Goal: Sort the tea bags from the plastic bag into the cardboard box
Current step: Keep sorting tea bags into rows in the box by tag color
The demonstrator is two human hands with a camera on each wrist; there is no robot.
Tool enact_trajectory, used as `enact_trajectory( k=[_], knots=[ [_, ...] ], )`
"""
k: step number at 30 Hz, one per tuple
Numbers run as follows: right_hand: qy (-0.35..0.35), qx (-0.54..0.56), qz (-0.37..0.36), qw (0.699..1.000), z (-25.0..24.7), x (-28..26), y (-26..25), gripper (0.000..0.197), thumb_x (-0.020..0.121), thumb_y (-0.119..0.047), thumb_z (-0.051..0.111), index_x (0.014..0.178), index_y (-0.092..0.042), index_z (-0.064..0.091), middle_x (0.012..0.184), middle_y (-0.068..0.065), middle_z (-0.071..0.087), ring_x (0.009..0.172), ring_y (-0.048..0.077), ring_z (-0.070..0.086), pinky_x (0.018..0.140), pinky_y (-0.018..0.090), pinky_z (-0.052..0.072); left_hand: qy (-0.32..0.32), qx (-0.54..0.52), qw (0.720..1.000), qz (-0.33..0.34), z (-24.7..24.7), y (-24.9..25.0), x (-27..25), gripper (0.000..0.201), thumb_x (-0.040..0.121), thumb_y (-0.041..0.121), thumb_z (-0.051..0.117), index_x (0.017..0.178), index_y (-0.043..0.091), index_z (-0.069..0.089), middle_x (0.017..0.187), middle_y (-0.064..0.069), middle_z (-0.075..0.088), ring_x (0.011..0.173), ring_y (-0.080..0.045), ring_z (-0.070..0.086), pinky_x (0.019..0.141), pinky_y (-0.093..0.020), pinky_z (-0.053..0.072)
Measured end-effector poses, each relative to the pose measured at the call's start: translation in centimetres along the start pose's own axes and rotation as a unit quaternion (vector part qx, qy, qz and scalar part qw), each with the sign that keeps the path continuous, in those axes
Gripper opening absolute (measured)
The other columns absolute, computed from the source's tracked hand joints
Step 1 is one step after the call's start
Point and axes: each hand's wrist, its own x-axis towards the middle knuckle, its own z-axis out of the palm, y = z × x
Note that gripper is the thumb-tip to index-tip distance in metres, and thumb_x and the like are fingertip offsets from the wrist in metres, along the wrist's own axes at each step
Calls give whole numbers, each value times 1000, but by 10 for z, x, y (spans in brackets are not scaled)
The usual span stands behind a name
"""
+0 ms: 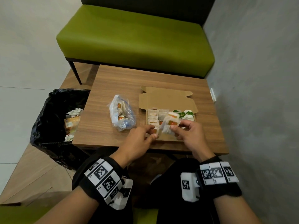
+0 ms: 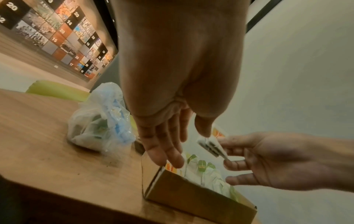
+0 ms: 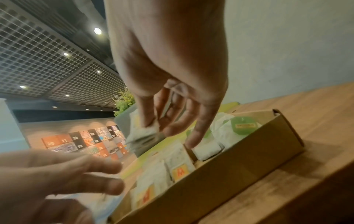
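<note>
Fingers (image 1: 175,126) of the right hand pinch white, orange-tagged tea bags (image 1: 170,122) above the cardboard box (image 1: 168,103); left-hand fingers (image 1: 152,127) hang loose.

one cardboard box (image 1: 168,101), one plastic bag (image 1: 121,114), one worktop (image 1: 113,78), one green bench (image 1: 134,38), one black-lined bin (image 1: 53,113) and two hands (tea bags (image 1: 171,123) too many and too overlapped to count).
</note>
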Motion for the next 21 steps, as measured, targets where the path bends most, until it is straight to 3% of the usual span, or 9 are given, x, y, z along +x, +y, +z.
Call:
enact_trajectory(
  k=[3,8,15,19,21],
  knots=[
    [65,-29,38,997,-3,28,9,6,88,-14,74,90,-19,74,88,0,72,69,11,65,49,22,50,-25,85,996,6,4,-1,0,42,97,31,57,137,19,55,130,-1,61,114,-17,58,99,-35,48],
    [15,-156,81,984,11,57,25,4,88,-20,74,92,-18,73,79,6,70,61,17,62,44,25,49,-81,146,986,13,10,-1,-1,43,97,34,56,138,21,53,137,2,53,127,-16,48,107,-32,41],
    [6,-226,82,971,28,71,27,8,87,-19,75,80,-19,71,71,3,67,56,20,62,43,27,50,-86,178,980,37,9,-7,0,38,97,34,56,132,20,57,130,1,57,121,-16,51,103,-32,44],
    [51,-196,68,977,36,72,28,8,86,-15,77,92,-11,74,75,5,73,62,19,71,55,39,62,-90,182,978,40,10,-5,1,35,96,34,57,128,19,60,127,-1,57,119,-17,52,101,-33,45],
    [63,-203,61,975,39,71,31,9,83,-20,80,84,-15,72,73,4,73,62,19,72,59,41,63,-93,178,979,38,10,-5,2,35,96,33,57,127,19,60,127,-1,57,119,-17,52,101,-33,45]
  ],
)
